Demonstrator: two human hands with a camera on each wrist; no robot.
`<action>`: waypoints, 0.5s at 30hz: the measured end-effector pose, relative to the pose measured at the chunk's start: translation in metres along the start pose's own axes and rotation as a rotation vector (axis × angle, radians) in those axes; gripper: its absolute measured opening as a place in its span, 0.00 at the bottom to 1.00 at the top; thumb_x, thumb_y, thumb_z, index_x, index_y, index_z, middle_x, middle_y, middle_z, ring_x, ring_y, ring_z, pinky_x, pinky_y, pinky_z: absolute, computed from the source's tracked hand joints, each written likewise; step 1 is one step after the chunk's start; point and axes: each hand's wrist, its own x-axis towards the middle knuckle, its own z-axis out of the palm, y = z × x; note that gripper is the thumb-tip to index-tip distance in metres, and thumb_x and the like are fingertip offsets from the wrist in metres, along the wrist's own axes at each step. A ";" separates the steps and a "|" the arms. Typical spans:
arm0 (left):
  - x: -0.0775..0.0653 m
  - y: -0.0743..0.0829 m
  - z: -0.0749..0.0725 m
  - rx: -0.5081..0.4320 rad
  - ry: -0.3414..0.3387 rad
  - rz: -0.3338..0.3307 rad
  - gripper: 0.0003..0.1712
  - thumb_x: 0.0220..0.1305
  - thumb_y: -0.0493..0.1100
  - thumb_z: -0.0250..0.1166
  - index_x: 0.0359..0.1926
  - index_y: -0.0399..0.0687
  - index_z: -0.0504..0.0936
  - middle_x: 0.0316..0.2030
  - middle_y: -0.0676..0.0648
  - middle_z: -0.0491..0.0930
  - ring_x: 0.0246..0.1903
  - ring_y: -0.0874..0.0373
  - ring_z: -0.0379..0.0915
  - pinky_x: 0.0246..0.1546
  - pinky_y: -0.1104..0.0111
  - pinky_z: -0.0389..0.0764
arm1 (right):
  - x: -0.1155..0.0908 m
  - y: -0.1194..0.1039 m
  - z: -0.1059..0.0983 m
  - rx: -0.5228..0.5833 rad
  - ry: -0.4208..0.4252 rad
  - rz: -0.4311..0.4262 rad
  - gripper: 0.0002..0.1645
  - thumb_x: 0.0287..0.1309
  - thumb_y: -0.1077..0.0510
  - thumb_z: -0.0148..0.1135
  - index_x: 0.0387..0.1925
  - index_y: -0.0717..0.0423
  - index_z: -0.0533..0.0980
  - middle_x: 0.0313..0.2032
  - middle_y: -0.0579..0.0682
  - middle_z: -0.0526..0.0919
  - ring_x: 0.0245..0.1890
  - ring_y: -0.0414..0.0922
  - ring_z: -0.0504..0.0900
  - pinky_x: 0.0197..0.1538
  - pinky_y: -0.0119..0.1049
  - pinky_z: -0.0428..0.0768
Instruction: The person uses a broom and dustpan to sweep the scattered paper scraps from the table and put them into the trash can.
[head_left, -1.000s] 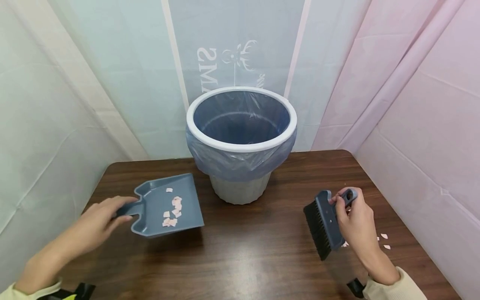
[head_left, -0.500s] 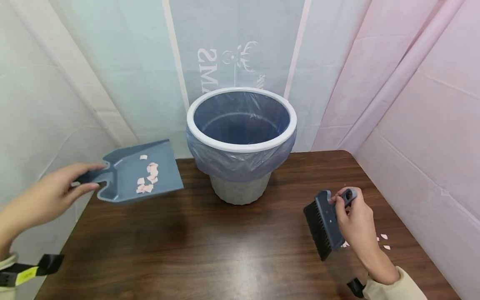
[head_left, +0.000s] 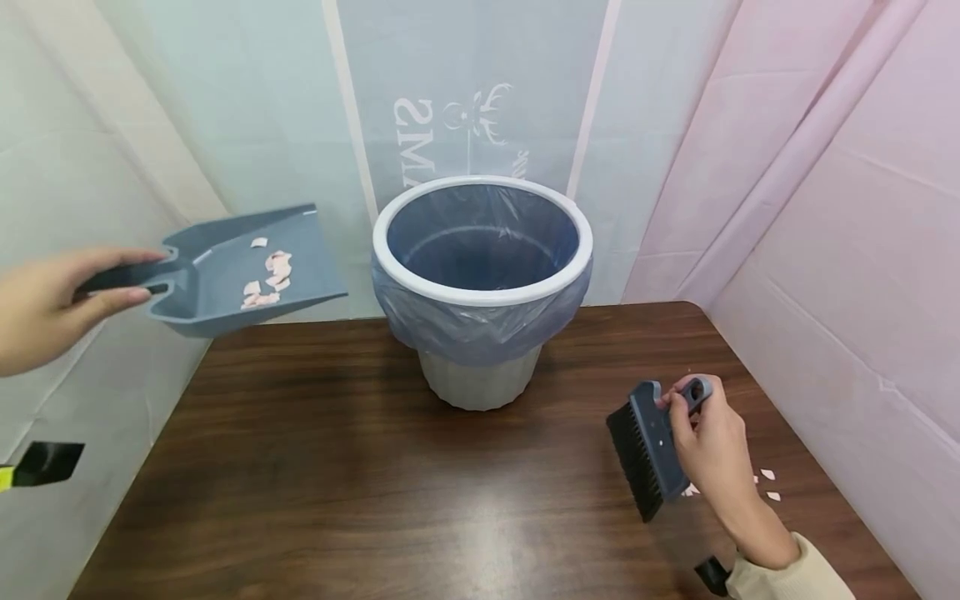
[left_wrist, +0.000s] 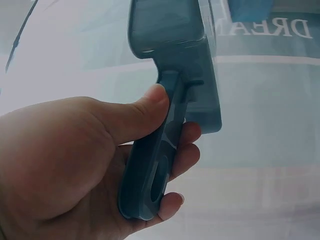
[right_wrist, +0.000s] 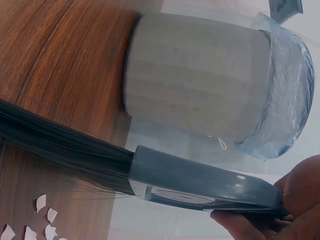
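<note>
My left hand (head_left: 63,304) grips the handle of a blue-grey dustpan (head_left: 217,275), raised above the table at the far left. Several pale scraps (head_left: 277,268) lie in the pan. In the left wrist view the thumb and fingers wrap around the dustpan handle (left_wrist: 155,155). At the right, my right hand (head_left: 712,450) holds a small hand brush (head_left: 660,442) by its looped handle, black bristles (head_left: 633,458) pointing down and left. The right wrist view shows the brush (right_wrist: 200,180) side-on, with part of the hand hidden behind its handle.
A bin (head_left: 480,379) with a white rim and clear liner (head_left: 480,333) stands at the back middle of the wooden table (head_left: 420,500). Loose scraps (head_left: 767,474) lie beside the right hand. Fabric walls (head_left: 840,317) close in the back and sides.
My left hand has lifted the dustpan and moved it up and to the left, off the table, with the scraps still in it. The right hand and brush have stayed put.
</note>
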 end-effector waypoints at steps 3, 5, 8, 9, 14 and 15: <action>0.015 0.006 -0.010 0.035 -0.016 0.016 0.20 0.67 0.37 0.57 0.58 0.32 0.70 0.45 0.30 0.74 0.25 0.71 0.60 0.22 0.84 0.59 | 0.000 -0.001 -0.001 -0.004 0.011 0.011 0.08 0.62 0.67 0.52 0.43 0.62 0.68 0.30 0.50 0.82 0.30 0.25 0.73 0.27 0.16 0.69; 0.027 0.011 -0.016 0.057 -0.030 0.029 0.21 0.67 0.39 0.58 0.58 0.35 0.71 0.45 0.32 0.75 0.25 0.66 0.61 0.22 0.81 0.59 | -0.001 -0.002 -0.002 -0.001 0.016 0.019 0.08 0.62 0.67 0.52 0.43 0.62 0.68 0.30 0.51 0.82 0.30 0.24 0.73 0.27 0.15 0.69; 0.041 0.020 -0.022 0.094 -0.062 0.031 0.23 0.68 0.42 0.57 0.60 0.36 0.69 0.44 0.33 0.75 0.28 0.59 0.64 0.23 0.75 0.60 | -0.001 -0.003 -0.003 0.002 0.015 0.024 0.08 0.62 0.68 0.53 0.43 0.63 0.68 0.30 0.51 0.82 0.30 0.22 0.72 0.28 0.14 0.69; 0.046 0.023 -0.024 0.105 -0.072 0.036 0.24 0.68 0.43 0.56 0.61 0.36 0.69 0.43 0.34 0.75 0.28 0.57 0.65 0.23 0.74 0.60 | -0.001 -0.003 -0.003 0.006 0.013 0.023 0.08 0.62 0.68 0.53 0.43 0.63 0.68 0.30 0.51 0.82 0.31 0.22 0.72 0.28 0.14 0.69; 0.066 0.041 -0.029 0.107 -0.122 0.059 0.24 0.70 0.43 0.53 0.62 0.35 0.67 0.45 0.34 0.74 0.34 0.47 0.66 0.27 0.68 0.65 | -0.001 -0.003 -0.002 0.013 0.007 0.016 0.08 0.62 0.68 0.52 0.42 0.62 0.68 0.30 0.51 0.82 0.31 0.21 0.72 0.28 0.15 0.68; 0.071 0.045 -0.030 0.101 -0.126 0.066 0.24 0.70 0.43 0.53 0.62 0.35 0.67 0.45 0.33 0.73 0.34 0.46 0.66 0.28 0.66 0.67 | 0.000 -0.004 -0.002 0.013 0.006 0.013 0.08 0.62 0.68 0.52 0.42 0.62 0.68 0.30 0.51 0.82 0.31 0.21 0.72 0.28 0.15 0.68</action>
